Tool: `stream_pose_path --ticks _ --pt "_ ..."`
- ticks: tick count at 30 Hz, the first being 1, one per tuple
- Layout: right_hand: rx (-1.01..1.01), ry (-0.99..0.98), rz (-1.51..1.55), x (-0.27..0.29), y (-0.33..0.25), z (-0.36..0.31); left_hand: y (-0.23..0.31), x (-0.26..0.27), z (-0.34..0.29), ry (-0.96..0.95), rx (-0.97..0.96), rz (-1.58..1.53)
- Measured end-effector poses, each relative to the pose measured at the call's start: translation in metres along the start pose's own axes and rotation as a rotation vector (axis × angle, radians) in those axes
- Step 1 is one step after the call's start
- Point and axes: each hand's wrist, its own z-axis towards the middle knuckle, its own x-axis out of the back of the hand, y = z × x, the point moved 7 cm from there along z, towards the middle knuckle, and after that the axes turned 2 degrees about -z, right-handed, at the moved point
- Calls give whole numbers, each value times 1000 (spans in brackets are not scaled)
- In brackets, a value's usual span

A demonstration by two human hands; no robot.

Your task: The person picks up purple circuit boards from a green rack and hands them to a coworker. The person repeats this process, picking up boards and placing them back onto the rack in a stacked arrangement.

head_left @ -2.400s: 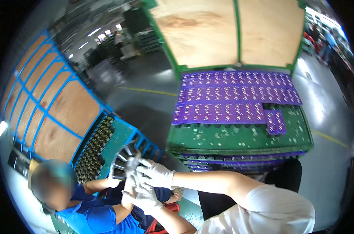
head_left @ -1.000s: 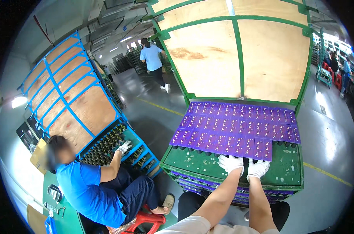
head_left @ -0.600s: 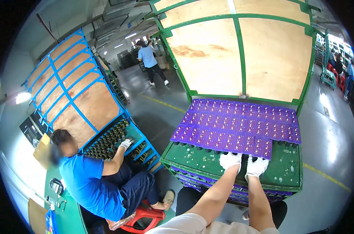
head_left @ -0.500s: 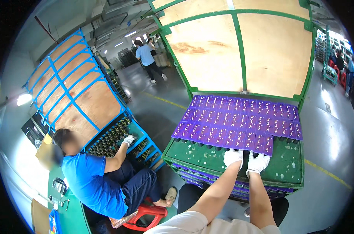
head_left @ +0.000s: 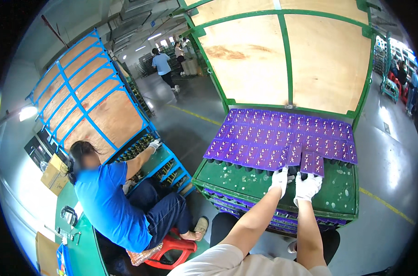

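Note:
Rows of purple rectangular panels (head_left: 250, 133) with small pale spots lie side by side on a green cart top (head_left: 232, 181), dark round parts showing beneath their front edges. White gloves cover both my hands. My left hand (head_left: 279, 180) is closed at the front edge of a slightly tilted purple panel (head_left: 293, 155), its fingertips partly hidden by the panel and dark parts. Beside it, my right hand (head_left: 308, 186) grips the near edge of a pair of purple panels (head_left: 312, 163) that jut out toward me. A dark gap separates this pair from the left hand's panel.
A plywood board in a green frame (head_left: 245, 60) rises behind the panels. More purple panels (head_left: 282, 225) fill the cart's lower levels. At left, a co-worker in blue (head_left: 110, 202) sits on a red stool (head_left: 174, 250) beside a blue-framed rack (head_left: 172, 161). Several people stand farther off.
The pair of panels under my right hand has shifted slightly nearer, and a gap has opened to its left. My hands moved slightly. The co-worker's hand reaches farther up the rack.

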Motion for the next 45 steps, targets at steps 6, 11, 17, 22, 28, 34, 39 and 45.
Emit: stream_pose_path --ticks 6,11,17,22,28,34,39,45 --pt "68 -49 66 16 -15 10 7 -12 -3 -108 -76 -134" --pt "102 39 344 3 -16 3 -11 -8 32 -153 179 -791" --pt "-165 1 626 -1 26 -19 0 -19 21 -186 267 -807" --pt "-369 -123 840 6 64 -24 -6 -1 -10 -24 -63 -444" --pt "-147 16 530 39 93 -17 -27 -3 -58 -172 -70 9" --pt "124 121 439 75 71 -48 11 -1 -118 -189 -813 218" --pt "242 226 546 88 24 -76 68 -21 -177 -281 -972 316" --pt "279 234 783 105 -19 -87 111 2 -232 -351 -1165 460"
